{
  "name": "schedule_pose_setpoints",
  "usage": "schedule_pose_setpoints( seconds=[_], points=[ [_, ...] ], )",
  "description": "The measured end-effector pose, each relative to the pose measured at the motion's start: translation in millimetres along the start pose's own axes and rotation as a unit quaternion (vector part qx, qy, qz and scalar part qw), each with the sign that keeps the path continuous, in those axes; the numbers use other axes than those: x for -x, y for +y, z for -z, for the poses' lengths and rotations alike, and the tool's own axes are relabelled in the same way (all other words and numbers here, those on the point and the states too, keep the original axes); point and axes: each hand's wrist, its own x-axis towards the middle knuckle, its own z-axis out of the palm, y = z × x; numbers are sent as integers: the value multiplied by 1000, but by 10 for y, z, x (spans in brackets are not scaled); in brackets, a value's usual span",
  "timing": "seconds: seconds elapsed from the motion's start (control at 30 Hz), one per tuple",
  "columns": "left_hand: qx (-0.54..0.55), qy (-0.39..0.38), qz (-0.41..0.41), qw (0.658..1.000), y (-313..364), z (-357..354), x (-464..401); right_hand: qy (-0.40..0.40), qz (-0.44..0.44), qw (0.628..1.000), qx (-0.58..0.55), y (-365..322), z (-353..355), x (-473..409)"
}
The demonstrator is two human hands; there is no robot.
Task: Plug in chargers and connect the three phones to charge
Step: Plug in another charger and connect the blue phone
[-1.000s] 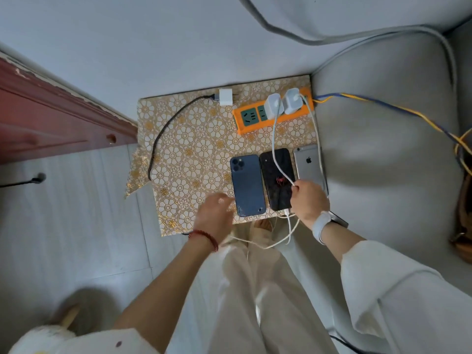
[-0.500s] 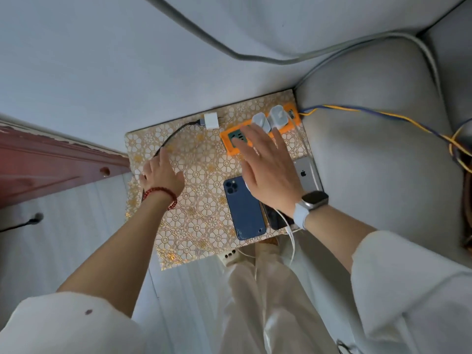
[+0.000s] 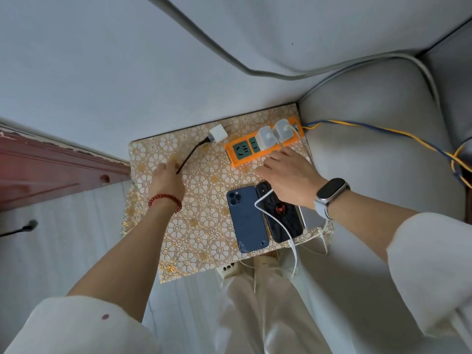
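Note:
An orange power strip [image 3: 238, 159] lies at the back of a small table with a gold flowered cloth [image 3: 204, 226]. Two white chargers [image 3: 265, 137] [image 3: 283, 129] sit plugged into it. A third white charger [image 3: 218, 133] lies loose to its left, and its dark cable [image 3: 190, 157] runs to my left hand [image 3: 167, 178], which grips it. My right hand [image 3: 288, 177] hovers palm down at the strip's near edge, fingers apart. A blue phone [image 3: 246, 218], a black phone [image 3: 281, 215] and a silver phone [image 3: 310, 217] lie side by side. A white cable [image 3: 291, 242] reaches the black phone's near end.
A grey sofa [image 3: 383, 162] borders the table on the right, with a blue and yellow cord [image 3: 383, 131] running across it. Red-brown wooden furniture [image 3: 51, 175] stands at the left. White cables hang off the table's front edge over my legs.
My right hand left the white cable at the phones' near end and reached up to the power strip. My left hand moved from the table's front to the dark cable.

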Motion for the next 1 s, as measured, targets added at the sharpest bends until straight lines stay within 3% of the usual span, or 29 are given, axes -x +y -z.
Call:
schedule_pose_setpoints(
  seconds=[0.23, 0.47, 0.6, 0.83, 1.0],
  points=[
    [175, 44, -136, 974, 195, 216, 480, 44, -91, 989, -111, 18, 134, -228],
    [227, 48, -187, 955, 487, 528, 720, -18, 18, 964, -265, 17, 276, -488],
    [253, 80, -157, 951, 655, 562, 804, -35, 2, 936, -349, 18, 283, -473],
    [210, 140, -117, 960, 827, 477, 784, 63, -35, 935, -346, 302, 273, -572],
    [188, 112, -58, 974, 691, 382, 700, 97, -55, 930, -351, 447, 266, -653]
  ],
)
